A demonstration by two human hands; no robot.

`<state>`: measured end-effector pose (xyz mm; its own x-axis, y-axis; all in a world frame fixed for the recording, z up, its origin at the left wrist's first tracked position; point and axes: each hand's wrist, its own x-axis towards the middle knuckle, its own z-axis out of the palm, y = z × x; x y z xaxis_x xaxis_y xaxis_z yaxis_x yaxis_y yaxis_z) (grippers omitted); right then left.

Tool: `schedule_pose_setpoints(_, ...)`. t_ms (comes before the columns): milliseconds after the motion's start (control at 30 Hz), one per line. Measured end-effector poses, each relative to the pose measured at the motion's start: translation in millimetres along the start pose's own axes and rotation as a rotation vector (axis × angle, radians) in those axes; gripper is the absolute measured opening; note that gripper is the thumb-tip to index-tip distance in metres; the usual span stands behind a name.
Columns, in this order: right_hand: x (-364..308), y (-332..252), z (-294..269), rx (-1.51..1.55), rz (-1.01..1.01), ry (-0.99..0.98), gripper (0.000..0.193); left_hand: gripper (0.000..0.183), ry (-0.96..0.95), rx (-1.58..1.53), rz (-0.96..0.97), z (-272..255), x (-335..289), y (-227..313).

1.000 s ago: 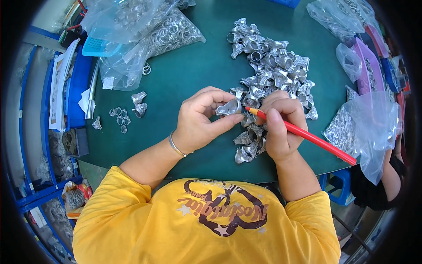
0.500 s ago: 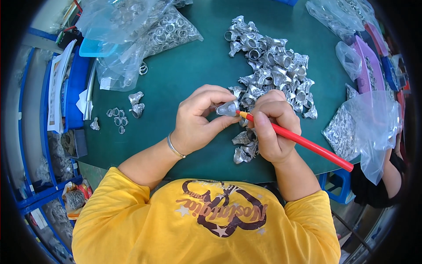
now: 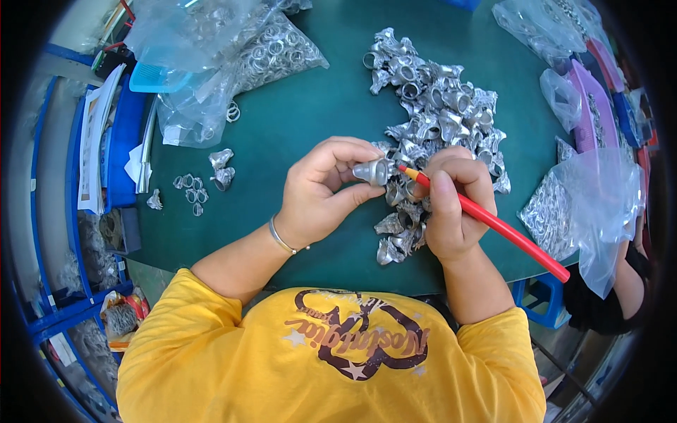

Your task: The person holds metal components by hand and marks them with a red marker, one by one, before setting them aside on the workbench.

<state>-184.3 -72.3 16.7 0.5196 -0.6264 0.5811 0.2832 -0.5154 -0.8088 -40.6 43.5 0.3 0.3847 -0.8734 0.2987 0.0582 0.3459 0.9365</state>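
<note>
While the left hand (image 3: 317, 194) is pinching a small silvery metal fitting (image 3: 374, 171), the right hand (image 3: 451, 204) is gripping a red pencil-shaped tool (image 3: 493, 224), its tip touching that fitting.

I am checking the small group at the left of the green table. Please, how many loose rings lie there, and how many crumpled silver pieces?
Loose rings: 5, as far as I can tell
Crumpled silver pieces: 3, one lying apart
Total: 8
</note>
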Motion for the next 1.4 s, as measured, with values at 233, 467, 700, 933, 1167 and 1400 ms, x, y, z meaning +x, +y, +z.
schedule_pose_setpoints(233, 2.5, -1.0, 1.9, 0.005, -0.040, 0.026, 0.004, 0.044, 0.023, -0.124, 0.047, 0.7, -1.8, -6.1)
schedule_pose_setpoints(467, 3.0, -0.7, 1.6, -0.002, -0.032, 0.029, 0.004, 0.028, 0.135, -0.467, -0.413, -2.4, 5.5, 15.1)
schedule_pose_setpoints(700, 4.6, -0.6, 0.5, -0.012, -0.045, 0.046, 0.004, 0.021, 0.147, -0.856, -0.507, -10.4, 5.3, 7.6)
schedule_pose_setpoints(933, 9.9, 4.3, -5.6, 0.006, -0.051, 0.157, 0.006, 0.011, 0.325, 0.647, 0.837, -50.4, 67.3, 72.3)
schedule_pose_setpoints(1167, 11.2, 3.8, -5.3, -0.020, -0.087, 0.137, 0.005, 0.017, 0.568, 1.623, 1.123, -93.3, 125.4, 103.0)
schedule_pose_setpoints(1400, 9.8, 1.4, -5.0, 0.016, -0.033, 0.167, 0.005, 0.047, -0.371, 1.024, 0.080, -10.2, 39.5, -4.6)
